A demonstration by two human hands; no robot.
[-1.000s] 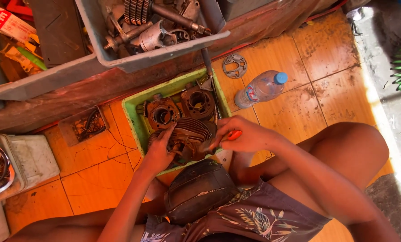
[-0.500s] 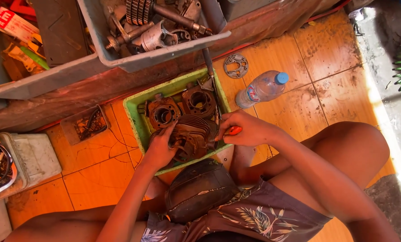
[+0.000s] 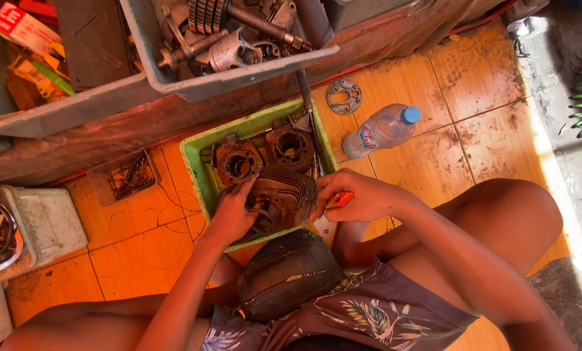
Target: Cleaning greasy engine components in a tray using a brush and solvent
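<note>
A rusty finned engine cylinder [image 3: 279, 195] lies tilted in a green plastic tray [image 3: 197, 166] on the orange tiled floor. My left hand [image 3: 234, 214] grips its left side. My right hand [image 3: 349, 195] rests against its right side and is closed around a small tool with an orange handle [image 3: 341, 199]. Two more rusty cylinder parts [image 3: 238, 164] [image 3: 290, 145] sit at the back of the tray. A dark rounded engine part [image 3: 290, 273] lies against my lap, just below the tray.
A grey bin [image 3: 239, 71] with gears and shafts stands on a raised ledge behind the tray. A clear plastic bottle with a blue cap [image 3: 382, 130] and a flat metal gasket plate [image 3: 343, 95] lie on the tiles to the right. A white container [image 3: 40, 221] sits left.
Both hands have shifted slightly on the finned cylinder, which has turned a little in the tray. My right hand has moved a bit to the right along its edge.
</note>
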